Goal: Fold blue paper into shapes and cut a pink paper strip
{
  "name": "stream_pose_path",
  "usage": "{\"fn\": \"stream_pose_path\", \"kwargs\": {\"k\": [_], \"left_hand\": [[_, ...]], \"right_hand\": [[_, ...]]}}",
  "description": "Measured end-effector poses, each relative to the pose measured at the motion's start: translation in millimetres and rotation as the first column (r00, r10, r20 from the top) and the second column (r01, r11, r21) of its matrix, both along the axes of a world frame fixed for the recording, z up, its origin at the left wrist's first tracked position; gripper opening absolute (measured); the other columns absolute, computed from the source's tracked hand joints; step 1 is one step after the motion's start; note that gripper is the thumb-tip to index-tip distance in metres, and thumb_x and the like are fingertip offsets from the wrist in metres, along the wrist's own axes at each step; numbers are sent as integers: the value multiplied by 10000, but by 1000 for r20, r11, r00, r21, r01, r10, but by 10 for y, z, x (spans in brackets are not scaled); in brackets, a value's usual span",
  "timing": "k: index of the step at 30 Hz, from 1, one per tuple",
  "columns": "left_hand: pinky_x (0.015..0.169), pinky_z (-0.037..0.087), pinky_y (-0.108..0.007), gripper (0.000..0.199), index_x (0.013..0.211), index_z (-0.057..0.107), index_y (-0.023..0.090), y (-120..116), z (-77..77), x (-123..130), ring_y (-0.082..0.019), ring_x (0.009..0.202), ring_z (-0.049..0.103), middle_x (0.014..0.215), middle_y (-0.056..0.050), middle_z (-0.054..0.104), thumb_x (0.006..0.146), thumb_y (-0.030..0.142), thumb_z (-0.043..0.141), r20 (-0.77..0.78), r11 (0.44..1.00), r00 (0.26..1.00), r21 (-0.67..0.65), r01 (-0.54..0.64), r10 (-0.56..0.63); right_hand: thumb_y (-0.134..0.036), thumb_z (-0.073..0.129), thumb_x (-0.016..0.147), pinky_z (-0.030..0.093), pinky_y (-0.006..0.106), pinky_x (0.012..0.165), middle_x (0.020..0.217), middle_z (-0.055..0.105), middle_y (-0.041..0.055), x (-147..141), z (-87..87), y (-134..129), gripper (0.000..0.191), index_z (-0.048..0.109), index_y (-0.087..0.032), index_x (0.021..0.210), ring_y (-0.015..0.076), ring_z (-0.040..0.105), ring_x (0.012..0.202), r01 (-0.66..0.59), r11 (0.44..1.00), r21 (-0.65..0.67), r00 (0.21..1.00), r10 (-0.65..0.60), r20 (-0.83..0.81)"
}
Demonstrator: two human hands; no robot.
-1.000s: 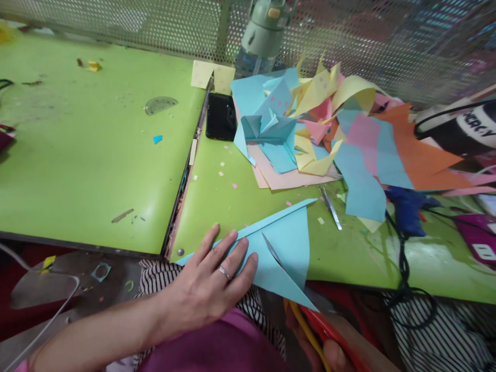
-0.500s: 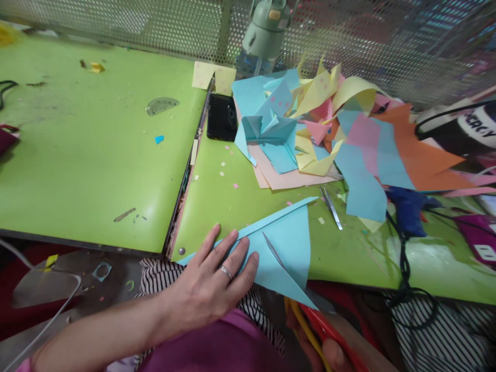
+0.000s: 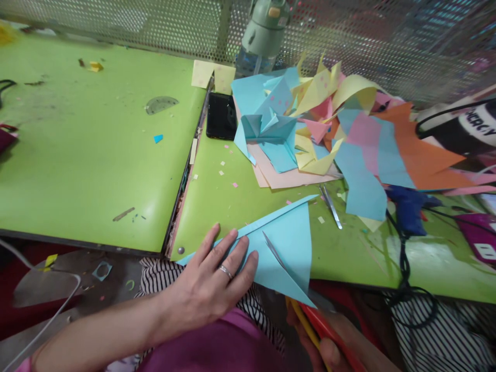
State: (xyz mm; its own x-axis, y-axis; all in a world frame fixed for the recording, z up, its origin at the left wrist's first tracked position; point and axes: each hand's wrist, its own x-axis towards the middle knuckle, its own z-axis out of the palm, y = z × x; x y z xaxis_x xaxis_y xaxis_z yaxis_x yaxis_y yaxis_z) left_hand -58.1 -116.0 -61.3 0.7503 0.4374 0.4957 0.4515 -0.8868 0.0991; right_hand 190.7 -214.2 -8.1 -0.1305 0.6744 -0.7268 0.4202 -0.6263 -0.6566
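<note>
A light blue sheet of paper point(image 3: 292, 232) with a folded strip along its far edge lies at the front of the green table, partly overhanging it. My left hand point(image 3: 220, 274), fingers spread and a ring on one of them, presses flat on its left part. Below the table edge my right hand point(image 3: 329, 351) is wrapped around scissors point(image 3: 327, 330) with red and yellow handles. One blade pokes up through a slit in the paper; the other blade is mostly hidden beneath. Metal tweezers point(image 3: 330, 207) rest just right of the sheet.
Folded coloured papers point(image 3: 271, 129) are heaped at the back right, beside a black phone point(image 3: 221, 116) and a green bottle point(image 3: 263, 36). A blue glue gun point(image 3: 408, 209) with its cable lies to the right. A gap point(image 3: 186, 181) divides the two table tops. A protractor point(image 3: 161, 105) lies left.
The view has shifted very slightly. The sheet's right edge has moved a touch to the right; both hands and the scissors stay almost in place.
</note>
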Motion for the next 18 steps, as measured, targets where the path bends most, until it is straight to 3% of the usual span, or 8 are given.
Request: {"fn": "stream_pose_path", "kwargs": {"k": [10, 15, 18], "left_hand": [[1091, 408, -631, 373, 1312, 564, 88, 3, 25, -11, -383, 1286, 524, 1305, -172, 625, 956, 178, 501, -18, 1000, 1000, 7, 15, -15], [1111, 378, -639, 375, 1321, 555, 97, 31, 29, -24, -377, 1301, 511, 1314, -168, 619, 960, 183, 504, -29, 999, 999, 6, 31, -31], [1120, 355, -652, 394, 1345, 536, 89, 49, 29, -35, -387, 1299, 509, 1332, -172, 606, 964, 180, 494, -43, 999, 998, -1, 50, -50]], "right_hand": [[-579, 420, 904, 508, 249, 487, 618, 557, 2, -5, -94, 45, 385, 580, -231, 933, 155, 585, 522, 36, 994, -102, 999, -38, -15], [-555, 583, 819, 491, 246, 481, 637, 553, -18, -4, -62, 45, 356, 571, -231, 967, 141, 567, 497, 31, 994, -101, 999, -32, -9], [-618, 570, 815, 483, 250, 478, 625, 537, -22, -11, -21, 41, 418, 563, -227, 963, 141, 562, 488, 21, 996, -85, 1000, -22, -10]]}}
